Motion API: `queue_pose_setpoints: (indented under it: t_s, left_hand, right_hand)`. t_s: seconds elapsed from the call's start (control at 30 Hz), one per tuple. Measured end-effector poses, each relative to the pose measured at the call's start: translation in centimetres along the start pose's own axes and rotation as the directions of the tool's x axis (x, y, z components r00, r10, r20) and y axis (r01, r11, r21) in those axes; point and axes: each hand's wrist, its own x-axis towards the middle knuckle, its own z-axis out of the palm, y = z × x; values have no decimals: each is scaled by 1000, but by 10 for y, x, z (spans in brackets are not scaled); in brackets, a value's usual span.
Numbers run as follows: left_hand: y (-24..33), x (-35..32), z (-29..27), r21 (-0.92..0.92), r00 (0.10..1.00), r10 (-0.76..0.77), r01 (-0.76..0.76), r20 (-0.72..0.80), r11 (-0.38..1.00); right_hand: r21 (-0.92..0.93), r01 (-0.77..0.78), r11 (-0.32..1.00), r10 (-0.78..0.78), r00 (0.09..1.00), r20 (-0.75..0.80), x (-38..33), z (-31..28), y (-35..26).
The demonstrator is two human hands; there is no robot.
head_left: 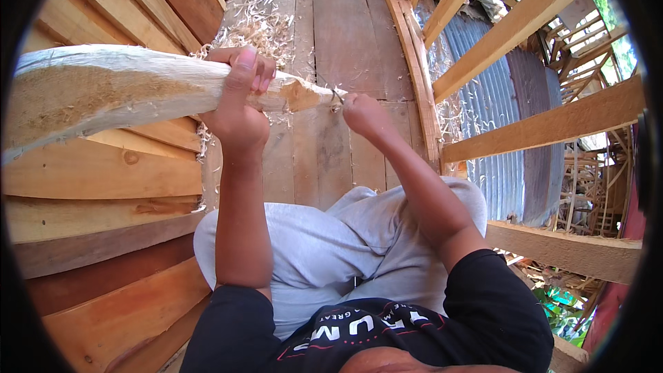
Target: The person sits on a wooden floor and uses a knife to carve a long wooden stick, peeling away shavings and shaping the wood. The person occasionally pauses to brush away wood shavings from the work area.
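Note:
A long pale wooden pole (103,93), stripped and rough, runs from the left edge to a tapered tip near the middle. My left hand (238,100) is wrapped around it close to that tip. My right hand (362,114) is closed on a small cutting tool (336,97) whose thin metal end touches the pole's pointed tip. The tool's handle is hidden inside my fist. My grey-trousered legs (331,242) lie below both arms.
Wood shavings (255,24) are heaped on the plank floor (345,41) beyond my hands. Stacked planks (103,179) rise on the left. A curved wooden edge (414,62), a timber frame (545,124) and corrugated metal sheet (497,110) stand on the right.

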Motion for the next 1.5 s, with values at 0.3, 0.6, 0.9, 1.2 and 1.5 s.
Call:
queue_pose_setpoints:
  t_s: [0.3, 0.6, 0.9, 1.2, 1.5]
  left_hand:
    - [1, 9, -7, -38, 992, -14, 10, -126, 999]
    - [2, 1, -6, -19, 993, -4, 2, -120, 1000]
    - [-1, 8, -1, -67, 982, -5, -8, -187, 998]
    - [-1, -7, 26, 17, 997, 17, -16, -79, 1000]
    - [1, -13, 24, 102, 991, 77, -66, -109, 993]
  right_hand:
    - [105, 17, 994, -5, 994, -110, -8, 11, -23]
    - [163, 98, 982, -82, 991, -103, -36, -12, -67]
    - [166, 113, 980, -76, 975, -210, -25, 5, -49]
    - [-10, 28, 1000, -29, 989, -145, 8, 19, 32]
    - [124, 32, 992, -24, 998, -62, -36, -25, -64]
